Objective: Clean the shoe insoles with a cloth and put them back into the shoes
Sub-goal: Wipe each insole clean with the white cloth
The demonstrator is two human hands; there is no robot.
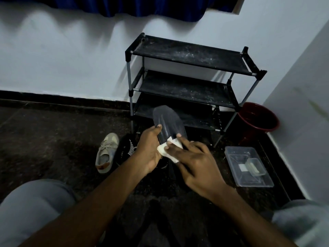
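**Insole in both hands, long axis pointing away**

The left hand (147, 150) is gripping the insole (167, 120) at its near end. The right hand (197, 166), fingers nearly straight, is pressing the cloth (162, 150) onto it. A black shoe (126, 150) is lying on the floor just below, with a beige shoe (106, 153) beside it. A clear container (236, 163), a red bucket (258, 116) and a shoe rack (187, 54) are crowding the floor's far right corner.

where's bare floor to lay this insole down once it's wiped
Widest bare patch: dark floor left of the beige shoe, out to the wall. The rack's top shelf is bare too, though dusty. Crowded: around the black shoe beside the beige one, and the right corner with the red bucket and clear box.
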